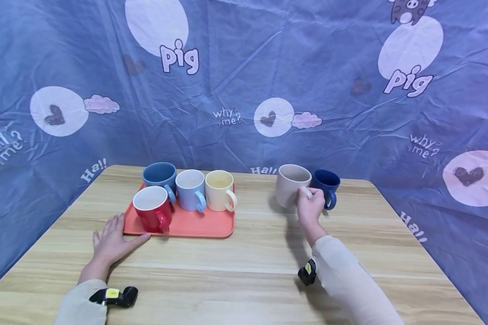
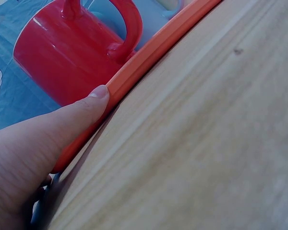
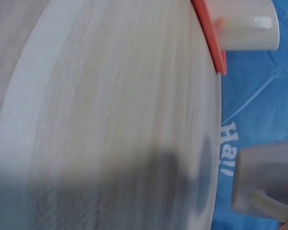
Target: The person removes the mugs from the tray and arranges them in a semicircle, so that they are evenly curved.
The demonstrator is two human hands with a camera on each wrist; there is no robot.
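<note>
My right hand point(image 1: 310, 205) pinches the handle of a greyish mug point(image 1: 288, 187). In the right wrist view the mug's base point(image 3: 236, 184) stands apart from the tabletop, so it is in the air. A dark blue mug point(image 1: 324, 180) stands just right of it. My left hand point(image 1: 113, 241) lies at the near left corner of an orange-red tray point(image 1: 203, 228), fingers along its left side, thumb point(image 2: 93, 98) touching the front rim. On the tray are a red mug point(image 1: 152, 214), a blue mug point(image 1: 156, 174), a light blue mug point(image 1: 189, 196) and a cream mug point(image 1: 217, 196).
The wooden table point(image 1: 211, 280) ends at the back against a blue printed cloth point(image 1: 236, 76), which also hangs at both sides. Bare wood lies between the tray and the greyish mug. Each sleeve carries a black wrist camera point(image 1: 126, 297).
</note>
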